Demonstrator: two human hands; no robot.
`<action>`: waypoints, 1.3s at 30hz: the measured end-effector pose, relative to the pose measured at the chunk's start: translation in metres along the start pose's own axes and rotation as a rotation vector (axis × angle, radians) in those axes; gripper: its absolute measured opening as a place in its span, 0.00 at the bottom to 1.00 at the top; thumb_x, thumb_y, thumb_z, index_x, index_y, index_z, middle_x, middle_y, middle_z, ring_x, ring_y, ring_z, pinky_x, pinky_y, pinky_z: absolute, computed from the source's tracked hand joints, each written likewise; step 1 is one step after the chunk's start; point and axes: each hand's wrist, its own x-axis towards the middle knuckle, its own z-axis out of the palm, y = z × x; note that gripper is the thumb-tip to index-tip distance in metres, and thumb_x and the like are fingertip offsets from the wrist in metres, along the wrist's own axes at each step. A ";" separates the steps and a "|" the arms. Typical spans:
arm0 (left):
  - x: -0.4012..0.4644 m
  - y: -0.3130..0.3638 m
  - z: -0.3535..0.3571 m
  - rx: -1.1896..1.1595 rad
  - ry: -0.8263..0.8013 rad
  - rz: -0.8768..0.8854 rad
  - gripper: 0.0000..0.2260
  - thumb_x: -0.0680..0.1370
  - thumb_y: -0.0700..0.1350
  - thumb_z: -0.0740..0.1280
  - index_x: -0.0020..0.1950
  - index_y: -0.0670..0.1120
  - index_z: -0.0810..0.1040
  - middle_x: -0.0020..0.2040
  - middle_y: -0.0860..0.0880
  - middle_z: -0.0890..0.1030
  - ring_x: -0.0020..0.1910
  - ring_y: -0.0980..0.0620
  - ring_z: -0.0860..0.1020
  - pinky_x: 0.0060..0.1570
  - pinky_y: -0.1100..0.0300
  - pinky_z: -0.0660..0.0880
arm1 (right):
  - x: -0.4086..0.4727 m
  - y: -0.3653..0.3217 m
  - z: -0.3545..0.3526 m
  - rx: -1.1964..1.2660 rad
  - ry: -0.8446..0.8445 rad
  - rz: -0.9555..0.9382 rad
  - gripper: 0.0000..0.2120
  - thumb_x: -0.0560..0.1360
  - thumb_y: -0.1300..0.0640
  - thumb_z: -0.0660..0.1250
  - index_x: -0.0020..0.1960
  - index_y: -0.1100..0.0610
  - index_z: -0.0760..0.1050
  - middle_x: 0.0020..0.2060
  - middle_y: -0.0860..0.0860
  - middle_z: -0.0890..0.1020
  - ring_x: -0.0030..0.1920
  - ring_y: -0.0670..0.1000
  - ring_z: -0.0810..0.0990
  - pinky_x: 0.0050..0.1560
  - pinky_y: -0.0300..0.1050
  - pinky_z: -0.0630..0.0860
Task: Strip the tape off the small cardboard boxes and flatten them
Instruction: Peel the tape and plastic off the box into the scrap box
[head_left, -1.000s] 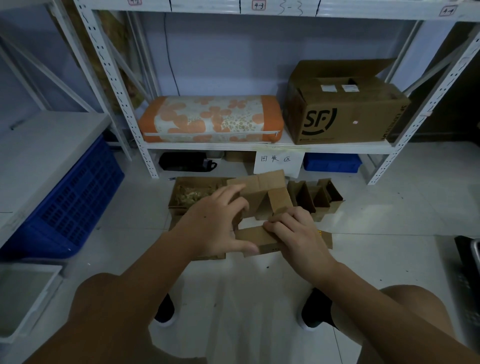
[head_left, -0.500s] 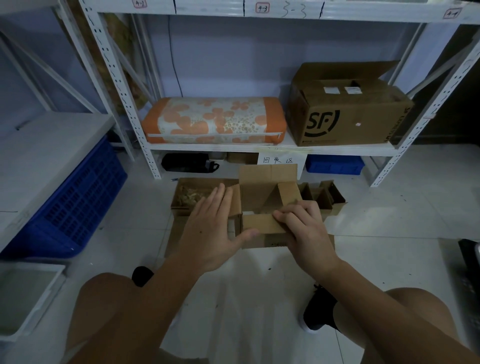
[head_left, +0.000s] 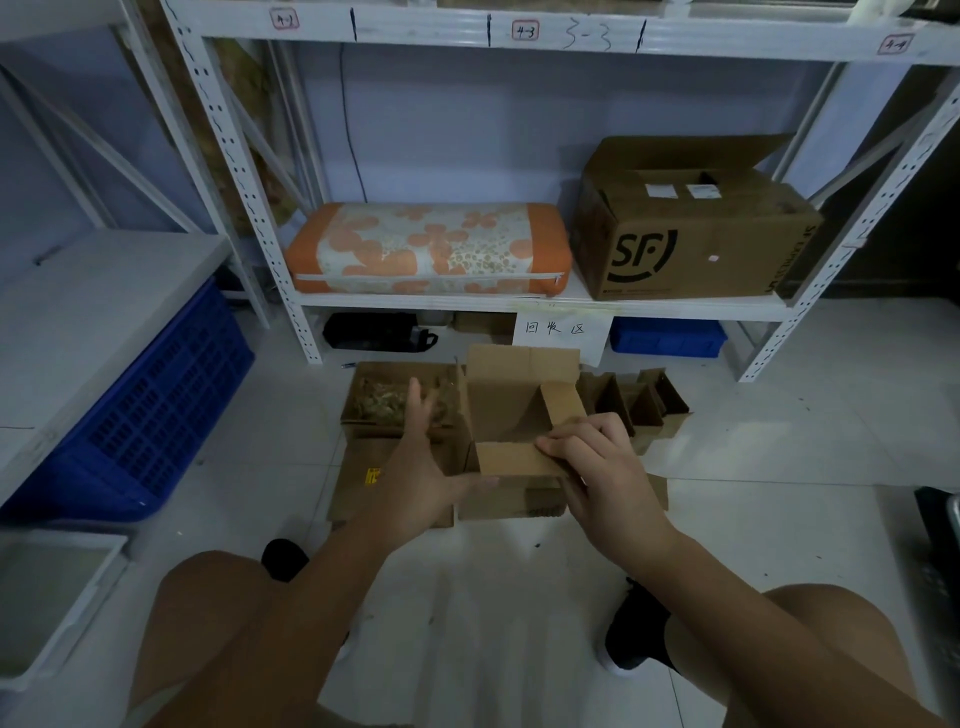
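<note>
Right hand (head_left: 602, 467) pinches the near flap of the small box (head_left: 519, 415), held above flattened cardboard (head_left: 395, 493) on the floor. Left hand (head_left: 415, 467), fingers straight, braces its left side. Risk: one-sided grip; box may twist free or flap tear.

Single head-worn view, wide-angle, edges bowed. Looks forward and down from above crouched person's knees. Hands (head_left: 519, 467) close, mid-frame, over tiled floor (head_left: 779, 493). White shelf rack (head_left: 545, 306) faces camera, near, filling upper half. No second view, so no overlap.
</note>
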 end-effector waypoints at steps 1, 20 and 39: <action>0.001 -0.002 0.001 -0.027 -0.005 -0.013 0.67 0.60 0.60 0.86 0.83 0.62 0.39 0.80 0.63 0.62 0.77 0.58 0.66 0.73 0.56 0.69 | 0.000 -0.003 0.000 0.013 0.010 0.002 0.15 0.72 0.65 0.75 0.58 0.56 0.81 0.54 0.48 0.82 0.56 0.52 0.74 0.56 0.44 0.74; -0.004 0.000 -0.014 0.067 -0.021 0.131 0.46 0.60 0.57 0.85 0.74 0.58 0.68 0.63 0.63 0.79 0.64 0.60 0.79 0.63 0.51 0.78 | 0.043 -0.001 -0.038 -0.295 -0.618 -0.150 0.39 0.76 0.26 0.54 0.79 0.47 0.64 0.81 0.47 0.60 0.82 0.52 0.48 0.80 0.56 0.52; -0.004 0.008 -0.011 0.073 0.042 0.100 0.37 0.65 0.48 0.84 0.64 0.72 0.68 0.58 0.68 0.80 0.57 0.65 0.80 0.55 0.61 0.80 | -0.004 0.027 -0.009 -0.022 -0.549 0.384 0.48 0.77 0.28 0.57 0.82 0.46 0.34 0.81 0.41 0.36 0.81 0.45 0.45 0.80 0.52 0.55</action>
